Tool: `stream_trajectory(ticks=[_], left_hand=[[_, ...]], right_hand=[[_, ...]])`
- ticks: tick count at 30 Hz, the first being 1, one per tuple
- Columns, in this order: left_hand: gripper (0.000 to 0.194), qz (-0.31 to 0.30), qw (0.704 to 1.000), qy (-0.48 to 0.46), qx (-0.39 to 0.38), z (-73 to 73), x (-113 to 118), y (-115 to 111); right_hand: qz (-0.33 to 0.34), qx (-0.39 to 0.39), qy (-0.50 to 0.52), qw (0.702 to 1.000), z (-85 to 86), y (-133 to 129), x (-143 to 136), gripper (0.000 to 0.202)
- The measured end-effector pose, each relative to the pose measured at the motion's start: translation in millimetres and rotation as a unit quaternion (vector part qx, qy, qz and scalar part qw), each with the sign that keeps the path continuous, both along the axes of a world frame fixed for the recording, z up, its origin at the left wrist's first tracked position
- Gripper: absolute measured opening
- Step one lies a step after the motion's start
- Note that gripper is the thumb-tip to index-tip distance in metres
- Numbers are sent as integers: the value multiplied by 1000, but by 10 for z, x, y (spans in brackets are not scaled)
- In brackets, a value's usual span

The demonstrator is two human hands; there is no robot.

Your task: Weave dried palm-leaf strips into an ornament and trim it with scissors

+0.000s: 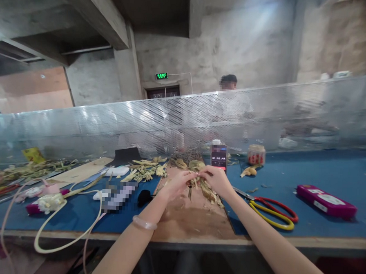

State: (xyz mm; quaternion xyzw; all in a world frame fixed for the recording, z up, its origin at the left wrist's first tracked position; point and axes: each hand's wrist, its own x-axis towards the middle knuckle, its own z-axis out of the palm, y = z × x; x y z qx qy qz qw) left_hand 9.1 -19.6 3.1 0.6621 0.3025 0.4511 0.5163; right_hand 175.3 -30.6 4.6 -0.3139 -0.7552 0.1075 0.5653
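My left hand [179, 182] and my right hand [216, 181] meet over a brown wooden board [193, 225], fingertips pinched close together. Between them is a small piece of dried plant [194, 180], its exact kind too blurred to tell. A thin dark sprig [190, 193] shows just below the fingers. Dried leaves [210, 192] lie on the board under my right hand. Behind both hands rises a heap of dark, twiggy dried plant [186, 157]. A pale bangle [144, 223] circles my left wrist.
Red-and-yellow-handled scissors [274, 213] and a magenta case [325, 201] lie right. A phone [218, 157] and jar [256, 155] stand behind. Pale dried pieces [146, 170] and a looped cord [40, 244] are left. A perforated metal screen [110, 125] separates another person [232, 105].
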Motion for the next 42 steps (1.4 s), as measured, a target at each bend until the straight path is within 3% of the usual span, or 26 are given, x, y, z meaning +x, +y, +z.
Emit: stream_trajectory(ticks=[5, 9, 13, 17, 20, 23, 26, 28, 31, 33, 38, 40, 42], left_hand=[[32, -38, 999, -5, -27, 41, 18, -110], [37, -40, 999, -3, -22, 67, 13, -153], [29, -42, 998, -23, -27, 157, -1, -213], [17, -77, 993, -67, -65, 321, -46, -385], [15, -64, 992, -97, -48, 459, -191, -586], [16, 7, 996, -84, -10, 598, -503, -837], [18, 82, 993, -47, 64, 687, -938, -1098], [21, 129, 988, -51, 71, 682, -1214, -1245], [19, 186, 981, -45, 33, 582, -1497, -1391], [19, 187, 981, -49, 5, 496, -1589, -1437], [20, 181, 975, -105, -68, 372, -1668, -1430], [21, 193, 967, -138, -95, 356, -1685, -1401], [19, 222, 954, -158, -122, 338, -1690, -1371]], right_hand=[[71, -22, -6, 997, 43, -12, 48, 11], [82, 21, -20, 996, 67, -28, 57, 11], [70, 40, -15, 997, 131, -66, 46, 10], [94, 55, -17, 994, 338, -234, -25, 9], [125, 83, -24, 988, 544, -427, -181, 12], [179, 78, -27, 980, 646, -528, -436, 11], [170, 1, -50, 984, 551, -443, -749, 26], [110, -3, -157, 981, 408, -316, -970, 22], [20, 35, -329, 943, 191, -133, -1295, 16], [-26, 27, -388, 921, 91, -56, -1491, 16], [-39, 34, -474, 879, 6, -2, -1796, 13], [-35, 24, -461, 886, 41, -1, -1816, 13], [-15, 9, -401, 916, 125, -7, -1778, 10]])
